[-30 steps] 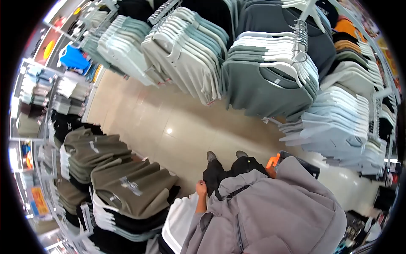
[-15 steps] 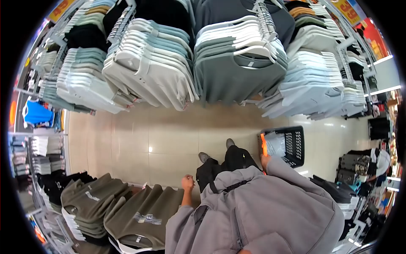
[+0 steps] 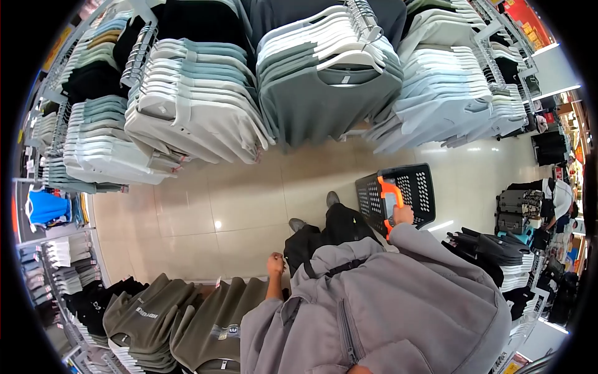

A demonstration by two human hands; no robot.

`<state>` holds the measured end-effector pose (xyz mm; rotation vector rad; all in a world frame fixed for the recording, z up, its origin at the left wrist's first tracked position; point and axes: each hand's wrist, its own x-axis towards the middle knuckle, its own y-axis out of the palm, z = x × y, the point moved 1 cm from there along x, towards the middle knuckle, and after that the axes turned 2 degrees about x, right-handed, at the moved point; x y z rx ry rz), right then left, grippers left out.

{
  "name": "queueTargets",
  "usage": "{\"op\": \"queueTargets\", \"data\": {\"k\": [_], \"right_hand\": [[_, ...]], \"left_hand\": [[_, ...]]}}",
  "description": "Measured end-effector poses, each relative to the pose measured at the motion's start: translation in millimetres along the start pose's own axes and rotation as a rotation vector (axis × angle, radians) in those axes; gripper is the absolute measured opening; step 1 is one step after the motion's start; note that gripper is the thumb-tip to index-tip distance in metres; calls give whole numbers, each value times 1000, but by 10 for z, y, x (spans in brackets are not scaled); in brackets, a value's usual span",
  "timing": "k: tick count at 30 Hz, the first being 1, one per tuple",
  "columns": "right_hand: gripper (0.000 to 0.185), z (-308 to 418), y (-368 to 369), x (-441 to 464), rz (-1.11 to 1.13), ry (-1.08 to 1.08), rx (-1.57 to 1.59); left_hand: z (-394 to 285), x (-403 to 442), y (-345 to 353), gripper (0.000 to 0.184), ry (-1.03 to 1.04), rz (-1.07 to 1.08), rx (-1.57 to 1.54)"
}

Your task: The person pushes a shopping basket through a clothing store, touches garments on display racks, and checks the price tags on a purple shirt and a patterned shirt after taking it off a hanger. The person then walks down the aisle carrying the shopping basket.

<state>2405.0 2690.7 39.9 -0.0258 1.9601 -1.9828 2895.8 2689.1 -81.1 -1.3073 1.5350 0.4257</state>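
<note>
My right hand (image 3: 403, 215) is closed round the orange handle (image 3: 390, 192) of a black shopping basket (image 3: 423, 171) with a perforated wall. The basket hangs or stands beside my legs, tilted; I cannot tell whether it touches the floor. At my left side my left hand (image 3: 276, 263) is loosely curled, with nothing seen in it. Nearest to that hand is a row of olive sweatshirts (image 3: 215, 324) on hangers, apart from it.
Racks of hung shirts line the far side, among them dark green tops (image 3: 330, 103), beige tops (image 3: 193, 121) and pale blue tops (image 3: 430, 115). Tiled floor (image 3: 205, 199) runs between the racks. Suitcases (image 3: 517, 209) stand at the right, near another person (image 3: 564, 199).
The basket has swung round and shifted a little left and up, its handle turning more into view. The racks have shifted in view. My left hand stays curled by my side.
</note>
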Motion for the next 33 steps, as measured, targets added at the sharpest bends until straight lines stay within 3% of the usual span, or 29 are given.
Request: {"op": "queueTargets", "data": {"k": [10,18,22,23,27,31,33], "right_hand": [[29,-20,9,45,-12,7,32],[28,-299,79,346,-83,-49,-35],[30,-435,-92,488,24,-67,-63],[31,-537,-45,574,66,-85,-41],[33,-755,-49,741,244,-129,19],[35,-726,-245,749,344,-208,114],[35,-793,-138,833,402,-200,101]], "left_hand": [[-118,53,175,19,188,-63,172],[-483,266,177,21,169,-103,337],[-657,602,312,25,355,-117,280],[-926,501,316,26,330,-53,219],[-1737,575,486,21,553,-183,194],[-2957,345,714,20,555,-103,-94],[-3191,489,852,20,641,-124,-94]]}}
